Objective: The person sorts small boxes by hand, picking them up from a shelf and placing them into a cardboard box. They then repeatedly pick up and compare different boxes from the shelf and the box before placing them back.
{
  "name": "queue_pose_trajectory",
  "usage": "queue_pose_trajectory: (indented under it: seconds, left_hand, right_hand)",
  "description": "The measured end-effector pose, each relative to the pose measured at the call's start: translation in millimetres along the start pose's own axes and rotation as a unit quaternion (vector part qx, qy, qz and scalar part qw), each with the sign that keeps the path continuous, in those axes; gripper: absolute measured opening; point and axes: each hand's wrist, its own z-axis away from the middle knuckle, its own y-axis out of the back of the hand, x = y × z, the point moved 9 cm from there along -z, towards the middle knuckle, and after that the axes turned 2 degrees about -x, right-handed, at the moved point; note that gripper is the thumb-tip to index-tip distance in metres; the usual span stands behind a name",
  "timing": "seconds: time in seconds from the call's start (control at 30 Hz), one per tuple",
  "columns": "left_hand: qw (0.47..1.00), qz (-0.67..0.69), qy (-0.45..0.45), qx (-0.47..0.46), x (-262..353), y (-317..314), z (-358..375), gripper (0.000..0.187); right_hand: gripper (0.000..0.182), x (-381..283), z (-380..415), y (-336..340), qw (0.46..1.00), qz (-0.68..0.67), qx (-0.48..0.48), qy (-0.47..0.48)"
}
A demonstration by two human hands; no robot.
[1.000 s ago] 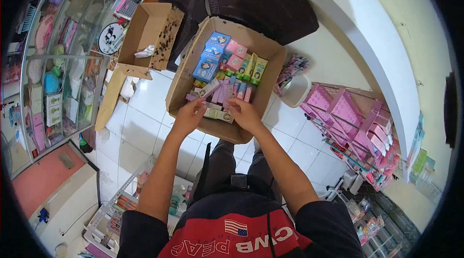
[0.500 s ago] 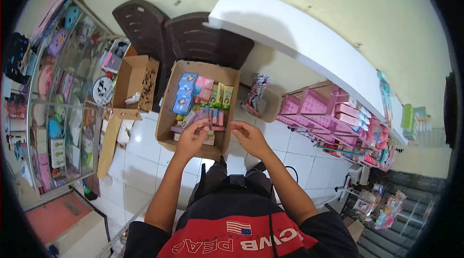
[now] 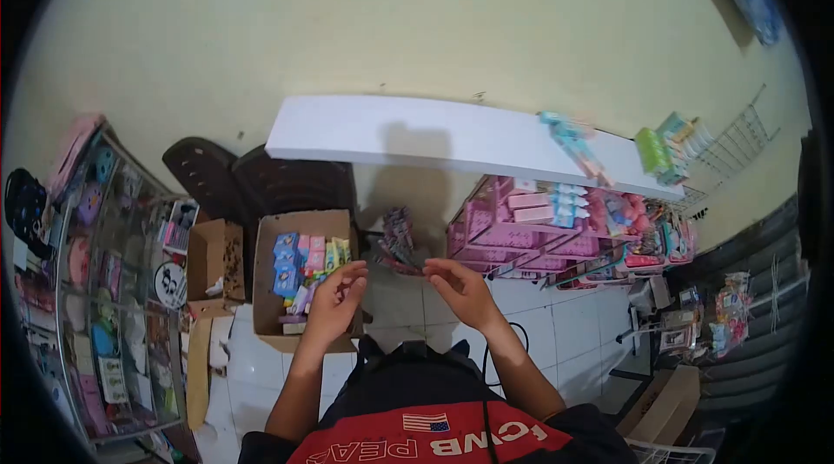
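My left hand [image 3: 337,303] hovers over the near right part of a cardboard box [image 3: 268,325], its fingers curved and thumb apart, with nothing visible in it. The box holds blue packs [image 3: 286,266], pink packs [image 3: 316,251] and yellow-green packs [image 3: 339,252], besides smaller coloured ones partly behind my hand. To the right of the box, my right hand [image 3: 462,294] is raised above the tiled floor, fingers loosely stretched and apart, holding nothing that I can see. Closest to it is a bundle of wrapped items [image 3: 397,234] by the wall.
A white shelf [image 3: 347,129] juts from the wall, with teal-and-pink packs [image 3: 573,147] on it. Below stands a pink rack [image 3: 473,234] of goods. Dark plastic chairs [image 3: 295,186], a smaller cardboard box [image 3: 204,260] and a glass display case [image 3: 126,290] are on the left.
My view has tilted up and turned rightward, showing more wall and shelf. Both hands have risen from the box area; the right is now farther from the box.
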Motion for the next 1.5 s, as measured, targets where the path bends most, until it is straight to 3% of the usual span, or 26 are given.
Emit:
queue_pose_trajectory:
  seconds: [0.13,0.2,0.57,0.67,0.73,0.9,0.97,1.03,1.17,1.3,1.5]
  left_hand:
    - [1.000,-0.008,-0.011,-0.002,28,-52,-6,0.030]
    - [0.996,-0.056,-0.073,-0.020,33,-81,-12,0.030]
    - [0.991,-0.068,-0.105,-0.048,53,-219,-58,0.028]
    - [0.980,-0.111,-0.159,-0.051,66,-255,-75,0.026]
    - [0.944,-0.232,-0.231,-0.029,98,-290,-84,0.025]
    - [0.919,-0.247,-0.307,-0.011,132,-367,-137,0.037]
    - [0.895,-0.279,-0.348,0.011,145,-389,-157,0.041]
    - [0.809,-0.383,-0.444,0.042,162,-415,-161,0.050]
    - [0.787,-0.421,-0.447,0.059,156,-433,-184,0.054]
    - [0.806,-0.440,-0.393,0.051,148,-439,-195,0.054]
    - [0.818,-0.415,-0.393,0.068,142,-434,-205,0.048]
  right_hand:
    - [0.033,-5,35,56,0.999,-0.009,0.052,0.015]
    - [0.033,-4,52,84,0.997,-0.009,0.071,0.026]
    - [0.030,-42,109,241,0.984,0.030,0.159,0.071]
    - [0.030,-62,107,283,0.974,0.108,0.183,0.075]
    - [0.028,-78,98,310,0.952,0.190,0.212,0.109]
    - [0.029,-80,47,370,0.913,0.273,0.264,0.150]
    - [0.028,-85,33,383,0.850,0.382,0.299,0.204]
    - [0.029,-81,19,391,0.839,0.407,0.304,0.194]
    - [0.033,-80,3,395,0.823,0.464,0.282,0.169]
    - [0.033,-74,-6,401,0.830,0.481,0.245,0.138]
    - [0.032,-80,5,411,0.849,0.380,0.296,0.216]
